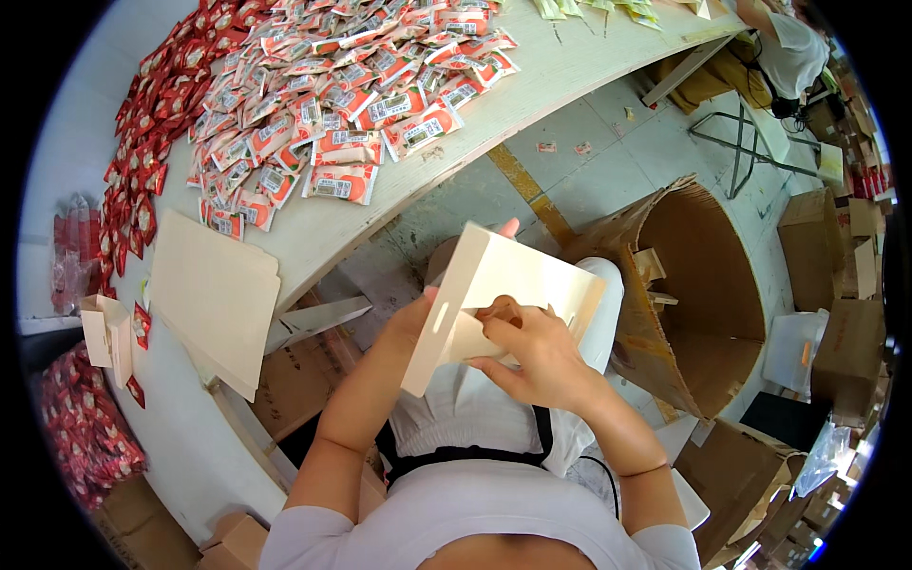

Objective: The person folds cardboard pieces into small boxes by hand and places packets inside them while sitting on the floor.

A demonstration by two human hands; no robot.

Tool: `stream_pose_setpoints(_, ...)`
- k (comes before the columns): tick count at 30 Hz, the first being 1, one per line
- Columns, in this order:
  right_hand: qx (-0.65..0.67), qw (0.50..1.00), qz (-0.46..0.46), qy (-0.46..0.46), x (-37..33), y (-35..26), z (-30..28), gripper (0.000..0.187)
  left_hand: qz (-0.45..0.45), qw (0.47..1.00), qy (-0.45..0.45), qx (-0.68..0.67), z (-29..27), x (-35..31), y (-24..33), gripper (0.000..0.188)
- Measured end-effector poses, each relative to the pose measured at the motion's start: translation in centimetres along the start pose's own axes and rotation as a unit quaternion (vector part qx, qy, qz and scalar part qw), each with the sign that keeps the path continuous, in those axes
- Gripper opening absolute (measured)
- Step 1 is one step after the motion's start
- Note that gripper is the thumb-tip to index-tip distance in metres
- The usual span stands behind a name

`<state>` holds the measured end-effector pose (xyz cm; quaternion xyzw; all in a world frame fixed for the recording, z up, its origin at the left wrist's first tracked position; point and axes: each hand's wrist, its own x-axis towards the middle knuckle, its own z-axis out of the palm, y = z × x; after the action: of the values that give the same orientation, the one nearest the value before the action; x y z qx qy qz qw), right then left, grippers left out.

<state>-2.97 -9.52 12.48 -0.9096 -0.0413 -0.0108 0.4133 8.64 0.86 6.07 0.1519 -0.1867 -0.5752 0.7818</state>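
Observation:
A partly folded cream cardboard box point(537, 271) with slots in its sides is tilted above my lap. My left hand point(414, 315) grips it from the left edge and behind, with a fingertip showing over the top edge; most of that hand is hidden by the board. Bent fingers of my right hand point(537, 350) press on an inner flap point(467, 339) near the middle of the box. A flat cream cardboard blank point(214, 290) lies on the table to the left, and a small folded cream box point(106, 334) stands beyond it.
On the white table point(494, 123) lie heaps of orange-and-white packets point(323, 123) and red packets point(157, 123). A large open brown carton point(679, 285) stands to my right. Bagged red packets point(85, 427) sit at the left. Stacked cartons point(817, 247) and a folding stool point(750, 142) are farther right, near another person point(798, 52).

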Motion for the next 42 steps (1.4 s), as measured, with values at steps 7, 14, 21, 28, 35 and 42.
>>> stream_pose_setpoints(7,0.061,0.998,-0.014,-0.007,-1.6,1.4,0.4,0.045,-0.259,0.922,0.022,-0.288,-3.3,2.1,-1.2,0.057)
stream_pose_setpoints(14,0.058,0.998,-0.025,-0.002,-2.2,1.7,-0.1,0.051,-0.216,0.875,0.034,-0.431,-0.7,1.5,-1.4,0.05)
stream_pose_setpoints(21,0.086,0.995,-0.053,-0.015,-2.2,1.7,0.6,0.055,-0.168,0.903,0.042,-0.394,-2.2,0.2,-2.2,0.051)
stream_pose_setpoints(28,0.089,0.994,-0.058,-0.033,-2.4,2.6,0.6,0.041,-0.144,0.916,0.036,-0.372,-2.5,0.6,-2.7,0.053)
stream_pose_setpoints(35,0.062,0.992,-0.109,0.031,-1.6,2.0,-0.7,0.05,-0.081,0.955,0.045,-0.283,-4.0,0.4,-3.3,0.055)
stream_pose_setpoints(42,-0.017,0.995,-0.087,0.044,-0.9,0.6,-1.7,0.047,0.065,0.985,0.039,-0.156,-0.2,1.4,-3.9,0.083)
